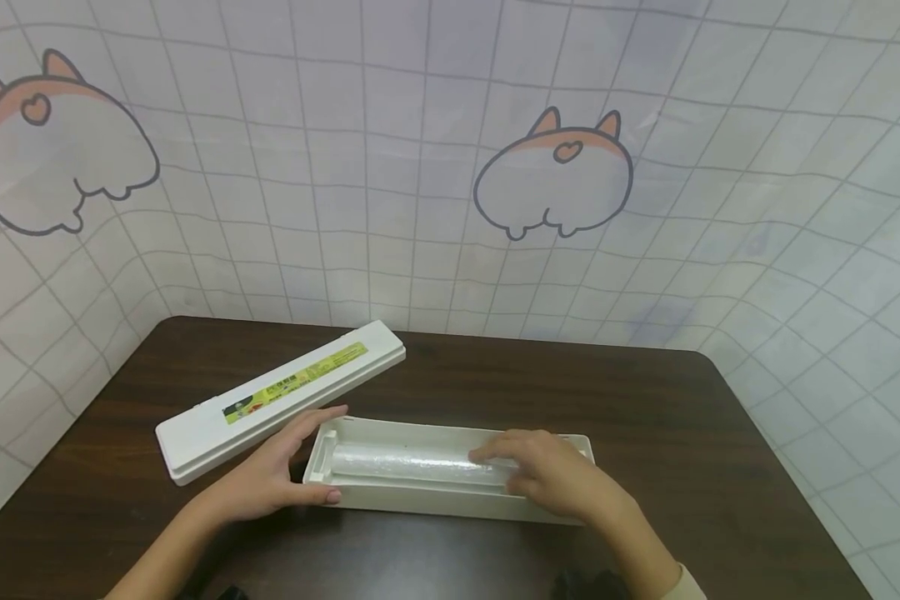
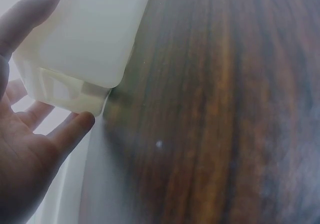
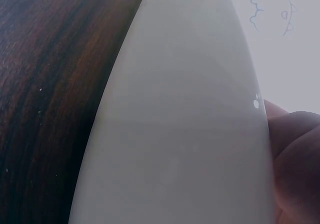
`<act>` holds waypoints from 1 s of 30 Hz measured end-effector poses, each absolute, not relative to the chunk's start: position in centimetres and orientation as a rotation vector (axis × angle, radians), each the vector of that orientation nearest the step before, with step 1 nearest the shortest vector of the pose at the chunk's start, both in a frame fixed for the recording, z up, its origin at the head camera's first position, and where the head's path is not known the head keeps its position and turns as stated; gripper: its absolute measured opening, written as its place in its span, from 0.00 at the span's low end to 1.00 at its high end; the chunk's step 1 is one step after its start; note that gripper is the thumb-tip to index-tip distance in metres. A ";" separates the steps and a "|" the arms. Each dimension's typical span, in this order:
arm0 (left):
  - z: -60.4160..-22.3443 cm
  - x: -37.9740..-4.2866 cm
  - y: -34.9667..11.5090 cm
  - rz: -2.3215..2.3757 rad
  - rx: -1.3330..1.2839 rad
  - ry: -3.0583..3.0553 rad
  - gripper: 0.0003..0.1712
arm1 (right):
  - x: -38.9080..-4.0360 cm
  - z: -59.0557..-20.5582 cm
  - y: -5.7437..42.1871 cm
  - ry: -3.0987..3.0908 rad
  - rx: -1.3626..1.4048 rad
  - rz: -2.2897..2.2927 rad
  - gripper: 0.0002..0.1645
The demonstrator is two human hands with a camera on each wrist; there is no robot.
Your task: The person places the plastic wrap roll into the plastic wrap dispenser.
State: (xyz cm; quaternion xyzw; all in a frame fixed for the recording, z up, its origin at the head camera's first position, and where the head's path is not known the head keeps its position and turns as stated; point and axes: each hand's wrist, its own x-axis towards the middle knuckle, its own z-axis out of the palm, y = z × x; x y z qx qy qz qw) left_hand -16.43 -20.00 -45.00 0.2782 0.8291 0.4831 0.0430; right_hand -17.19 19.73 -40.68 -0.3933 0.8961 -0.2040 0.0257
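A long white box (image 1: 450, 502) stands lidless on the table, with a shiny roll of plastic wrap (image 1: 405, 462) lying inside it. My left hand (image 1: 273, 483) grips the box's left end, thumb on the front wall and fingers reaching round the end to the back corner. In the left wrist view the thumb (image 2: 30, 14) lies against the box wall and the fingertips touch its end. My right hand (image 1: 551, 475) is over the right part of the roll, with fingertips at the film. In the right wrist view the box's front wall (image 3: 175, 124) hides most of that hand.
A white lid (image 1: 195, 437) with a yellow-green label lies slanted behind the left hand. The dark wooden table (image 1: 682, 467) extends to the right. A white grid-patterned curtain (image 1: 420, 275) hangs around the table's back and sides.
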 end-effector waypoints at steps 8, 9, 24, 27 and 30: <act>-45.1 -16.3 -19.9 1.485 0.851 2.535 0.55 | -17.2 -40.6 19.7 2.727 -1.162 -0.662 0.34; -45.1 -16.3 -19.9 1.483 0.857 2.537 0.55 | -17.2 -40.6 19.7 2.721 -1.157 -0.668 0.34; -45.0 -16.5 -20.0 1.513 0.842 2.510 0.55 | -17.5 -40.7 19.8 2.702 -1.160 -0.669 0.33; -45.0 -16.5 -20.0 1.511 0.841 2.507 0.54 | -17.5 -40.5 20.0 2.700 -1.142 -0.655 0.30; -45.1 -16.5 -20.0 1.511 0.838 2.501 0.54 | -17.3 -40.0 20.6 2.716 -1.139 -0.661 0.28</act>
